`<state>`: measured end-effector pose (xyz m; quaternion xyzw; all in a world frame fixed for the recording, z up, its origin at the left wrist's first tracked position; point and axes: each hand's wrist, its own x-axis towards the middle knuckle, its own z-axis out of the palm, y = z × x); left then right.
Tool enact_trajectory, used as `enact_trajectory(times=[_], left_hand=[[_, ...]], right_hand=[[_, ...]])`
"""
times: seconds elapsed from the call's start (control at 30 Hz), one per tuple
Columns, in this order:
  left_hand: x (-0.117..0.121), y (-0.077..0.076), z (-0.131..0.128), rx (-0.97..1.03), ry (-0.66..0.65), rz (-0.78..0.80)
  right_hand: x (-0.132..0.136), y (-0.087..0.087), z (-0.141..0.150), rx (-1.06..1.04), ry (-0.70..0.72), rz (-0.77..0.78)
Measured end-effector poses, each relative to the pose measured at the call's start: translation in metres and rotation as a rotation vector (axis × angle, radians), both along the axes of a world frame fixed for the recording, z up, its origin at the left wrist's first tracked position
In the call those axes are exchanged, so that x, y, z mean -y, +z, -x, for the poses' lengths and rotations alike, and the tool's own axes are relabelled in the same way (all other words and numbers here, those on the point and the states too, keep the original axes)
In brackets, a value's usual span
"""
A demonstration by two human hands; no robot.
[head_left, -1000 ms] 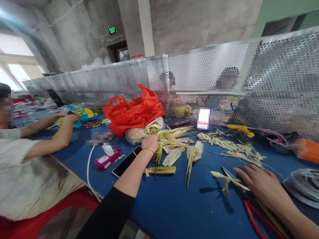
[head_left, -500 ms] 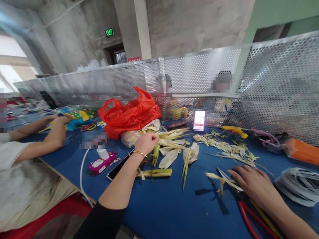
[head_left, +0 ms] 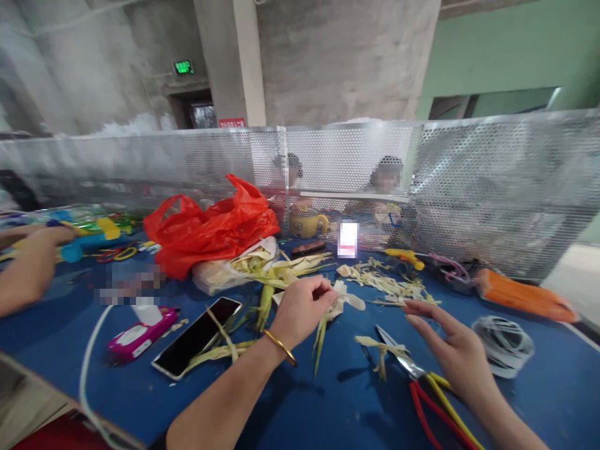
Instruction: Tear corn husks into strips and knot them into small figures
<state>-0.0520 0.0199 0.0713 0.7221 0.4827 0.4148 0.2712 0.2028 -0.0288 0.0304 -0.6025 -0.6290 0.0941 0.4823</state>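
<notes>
The person's left hand (head_left: 300, 315) is closed to a narrow pinch, thumb against fingers, on a pale husk strip (head_left: 354, 301). The strip sticks out to the right of the fingertips, toward the other hand but apart from it. A greenish leaf (head_left: 319, 347) lies below those fingertips; whether it joins the strip cannot be told. Just beyond the left hand lies a loose heap of husks (head_left: 304, 265), with a red bag (head_left: 220, 228) past it to the left. A phone (head_left: 199, 337) lies to the hand's left, a husk piece across its edge.

The right hand (head_left: 457, 344) is spread, thumb and forefinger apart, with nothing seen in its grasp. Scissors (head_left: 415, 372) lie just left of it, blades parted, a knotted husk scrap (head_left: 382, 345) over them. Beyond its fingertips are thin husk shreds (head_left: 389, 281); to its right sits a coil of cord (head_left: 504, 347).
</notes>
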Motion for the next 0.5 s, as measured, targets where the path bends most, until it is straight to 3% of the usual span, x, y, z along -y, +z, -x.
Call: enact_trajectory(times=[0.1, 0.2, 0.37, 0.5], left_hand=[[0.015, -0.007, -0.026, 0.035, -0.057, -0.007], [0.024, -0.016, -0.041, 0.068, -0.105, 0.016], [0.031, -0.021, -0.042, 0.071, -0.161, 0.089], [0.032, -0.018, -0.037, 0.116, -0.299, 0.234]], right_hand=[[0.014, 0.007, 0.022, -0.165, 0.139, 0.075], [0.019, 0.006, 0.033, -0.248, 0.193, 0.131], [0.020, 0.005, 0.033, -0.317, 0.159, 0.112], [0.021, 0.007, 0.035, -0.391, 0.185, 0.147]])
